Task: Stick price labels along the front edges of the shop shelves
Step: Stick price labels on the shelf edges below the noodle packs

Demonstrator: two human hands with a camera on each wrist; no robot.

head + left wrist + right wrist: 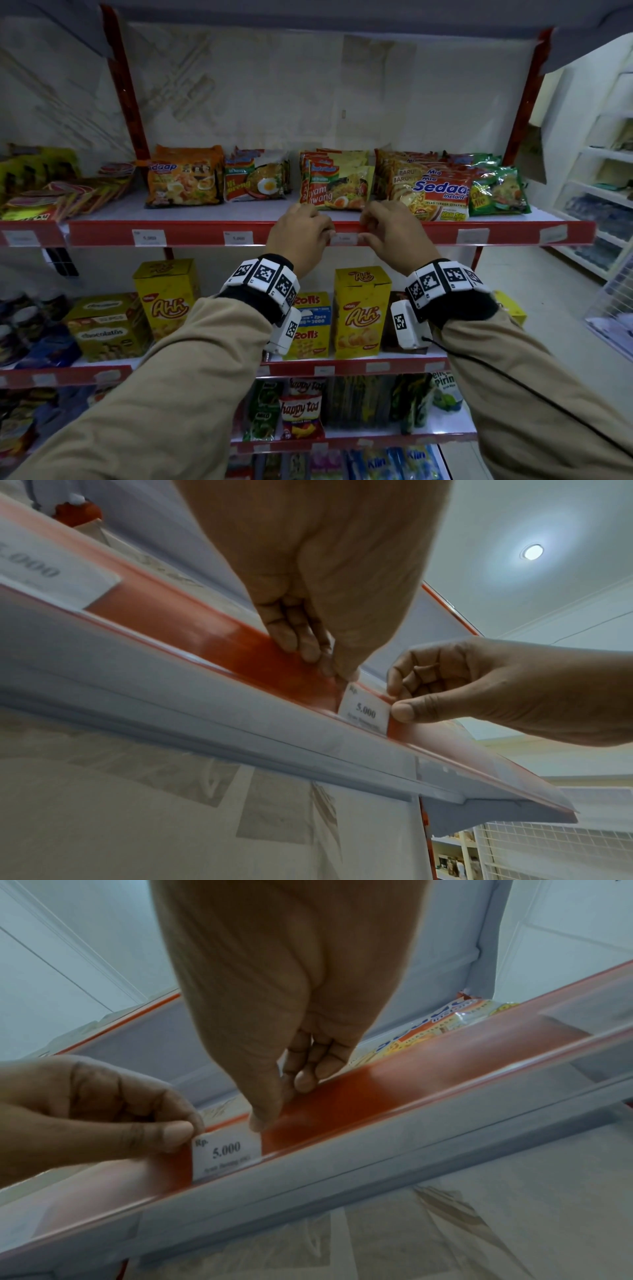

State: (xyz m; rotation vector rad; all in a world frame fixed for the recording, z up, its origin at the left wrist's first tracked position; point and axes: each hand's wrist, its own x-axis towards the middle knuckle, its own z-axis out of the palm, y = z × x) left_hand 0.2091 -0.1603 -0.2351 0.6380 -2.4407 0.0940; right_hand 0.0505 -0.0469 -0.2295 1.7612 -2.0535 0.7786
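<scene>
A white price label (344, 238) reading "Rp. 5.000" lies against the red front strip (205, 233) of the noodle shelf, its lower edge in the strip's bottom lip (308, 1153). My left hand (330, 234) pinches the label's left end (205, 1153) between thumb and forefinger. At the label's right end (382, 715), my right hand (363, 236) pinches in the same way. In the left wrist view my left hand (329, 666) rests its other fingers (291, 639) on the strip. The right wrist view shows my right hand (277, 1104) with its thumb at the label's top corner.
Other labels (149, 237) (238, 237) (472, 235) sit along the same strip. Instant noodle packs (337, 192) lie on the shelf just behind my hands. Yellow snack boxes (359, 308) stand on the shelf below. White shelving (603, 202) stands at the right.
</scene>
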